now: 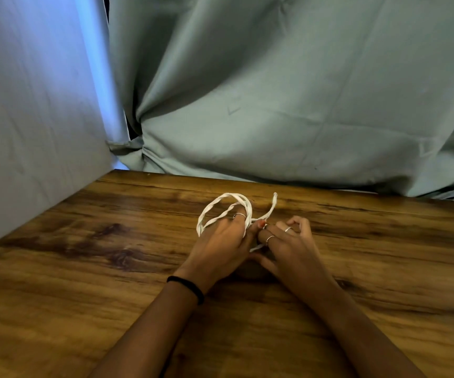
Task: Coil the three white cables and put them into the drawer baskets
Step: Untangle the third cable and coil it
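**One cable being coiled, no basket yet in sight**

While the loops of a white twisted cable [224, 211] are standing up off the brown wood-grain desk [84, 282], the person is working both hands at the point where the strands are crossing. The left hand [221, 241] is gripping the gathered loops, its fingers curled round the bundle with the thumb pressing toward the crossing; a black elastic band [186, 287] is sitting on that wrist. The right hand [288, 241] is pinching the cable just beside the left thumb, its other fingers loosely arched, while a short free end [272, 207] is sticking up and away beyond the knuckles. Another bit of white strand is showing below, between the two palms.

Judging by this, the task is sitting in its early or middle part: one cable is partly coiled, with only its loose tail remaining to be wrapped or tucked. Whether this is the first, second or third cable cannot be told, since no other white cable is showing on the desk. No drawer and no baskets are appearing anywhere in view, so the putting-away step is looking not yet done for this cable at least. Behind the desk a grey-green draped cloth [275, 105] is hanging.
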